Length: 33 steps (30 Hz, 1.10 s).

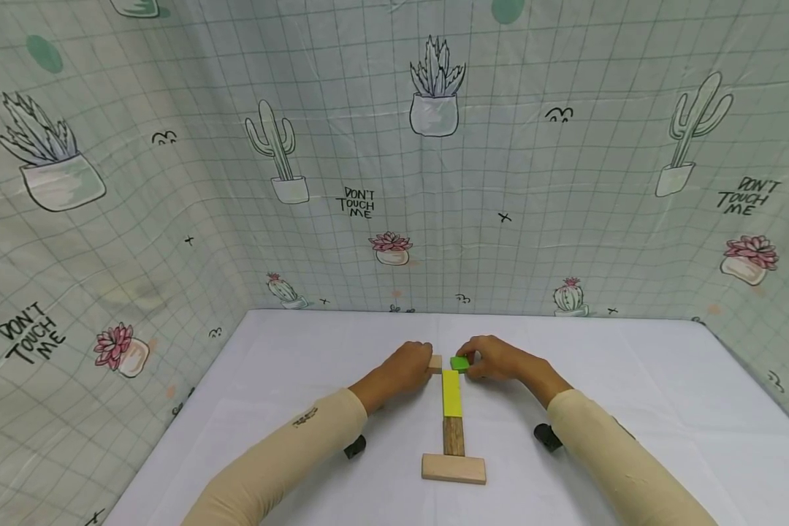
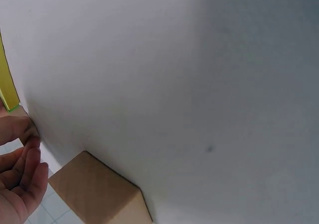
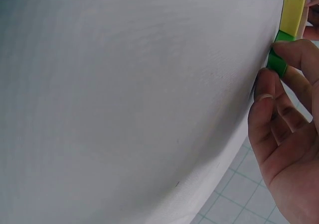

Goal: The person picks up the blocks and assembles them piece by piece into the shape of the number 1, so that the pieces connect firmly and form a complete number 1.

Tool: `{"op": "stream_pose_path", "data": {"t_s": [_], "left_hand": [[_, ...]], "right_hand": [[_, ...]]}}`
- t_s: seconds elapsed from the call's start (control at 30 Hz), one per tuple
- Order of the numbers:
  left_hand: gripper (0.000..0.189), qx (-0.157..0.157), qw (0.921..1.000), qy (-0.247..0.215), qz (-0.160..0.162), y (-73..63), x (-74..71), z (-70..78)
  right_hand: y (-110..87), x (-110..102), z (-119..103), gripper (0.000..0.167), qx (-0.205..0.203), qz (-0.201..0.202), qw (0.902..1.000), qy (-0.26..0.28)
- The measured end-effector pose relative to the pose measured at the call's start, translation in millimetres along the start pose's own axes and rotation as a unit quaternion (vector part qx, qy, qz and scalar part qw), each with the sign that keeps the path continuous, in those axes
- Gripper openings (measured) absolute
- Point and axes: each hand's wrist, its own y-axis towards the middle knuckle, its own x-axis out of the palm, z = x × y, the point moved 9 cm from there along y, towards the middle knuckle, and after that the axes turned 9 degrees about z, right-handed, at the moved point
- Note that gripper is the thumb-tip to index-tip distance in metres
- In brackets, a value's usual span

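Observation:
My left hand [image 1: 410, 365] grips a small light wooden block [image 1: 437, 364] at the far end of a row of blocks. Opposite it, my right hand [image 1: 496, 359] pinches a small green block [image 1: 459, 364] between thumb and fingers, also seen in the right wrist view as a green block [image 3: 277, 63] at the fingertips. A narrow gap parts the two held blocks. Just nearer than them lies a yellow block [image 1: 451, 394], followed by a dark brown wooden block [image 1: 454, 437] and a pale wooden plank [image 1: 454, 469] set crosswise. Part of the left-hand block is hidden by the fingers.
A white cloth [image 1: 631, 380] covers the table, with a printed plant-pattern curtain [image 1: 473, 183] behind and at the sides. Black devices show beneath each forearm [image 1: 302, 453]. A brown box-shaped corner [image 2: 99, 189] fills the lower left wrist view.

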Motion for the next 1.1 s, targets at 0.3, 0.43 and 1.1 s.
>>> {"op": "stream_pose_path", "data": {"t_s": [0.3, 0.43, 1.1], "left_hand": [[0.024, 0.014, 0.9999, -0.003, 0.007, -0.6, -1.1, 4.3], [0.025, 0.008, 0.9999, -0.007, 0.004, -0.4, -0.3, 3.8], [0.023, -0.003, 0.9998, -0.017, -0.001, 1.7, -0.7, 7.1]], "right_hand": [[0.3, -0.3, 0.3, 0.035, 0.002, 0.001, 1.0, -0.002], [0.2, 0.4, 0.0, 0.036, 0.001, 0.0, 1.0, -0.002], [-0.3, -0.2, -0.3, 0.036, 0.004, -0.002, 1.0, -0.001]]}}
